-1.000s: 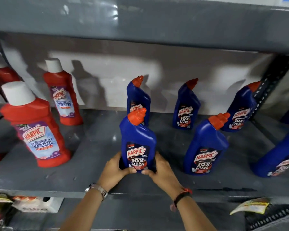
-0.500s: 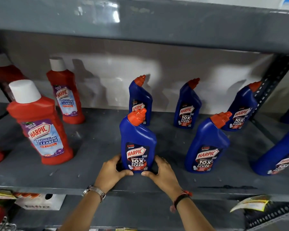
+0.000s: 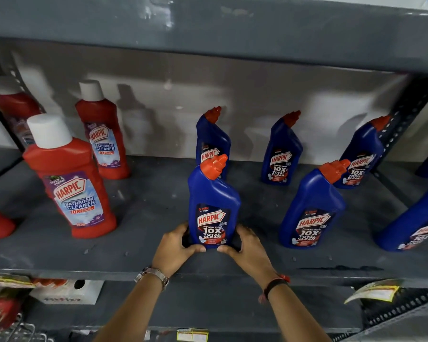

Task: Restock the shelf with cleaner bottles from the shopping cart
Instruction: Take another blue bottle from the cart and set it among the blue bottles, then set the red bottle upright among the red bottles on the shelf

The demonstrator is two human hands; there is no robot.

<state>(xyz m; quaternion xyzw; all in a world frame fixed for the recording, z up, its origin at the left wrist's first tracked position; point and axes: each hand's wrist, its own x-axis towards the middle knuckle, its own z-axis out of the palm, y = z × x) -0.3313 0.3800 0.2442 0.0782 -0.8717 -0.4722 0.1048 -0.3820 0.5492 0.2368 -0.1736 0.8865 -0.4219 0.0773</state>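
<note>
A blue cleaner bottle (image 3: 213, 201) with an orange cap stands upright near the front of the grey shelf (image 3: 143, 218). My left hand (image 3: 177, 245) cups its base from the left and my right hand (image 3: 248, 245) cups it from the right, thumbs touching the label's lower edge. Behind it stands a second blue bottle (image 3: 211, 137). More blue bottles stand to the right: one at the front (image 3: 311, 206), one at the back (image 3: 281, 149) and one by the upright (image 3: 361, 154). The shopping cart is out of view.
Red bathroom cleaner bottles with white caps stand at the left, front (image 3: 69, 178) and back (image 3: 100, 132). A blue bottle (image 3: 413, 220) leans at the far right edge. The upper shelf (image 3: 208, 30) hangs low overhead. A perforated black upright (image 3: 405, 114) bounds the right side.
The bottle and both hands stay in the same place. The view has shifted slightly left, so the red bottles appear further right in the frame.
</note>
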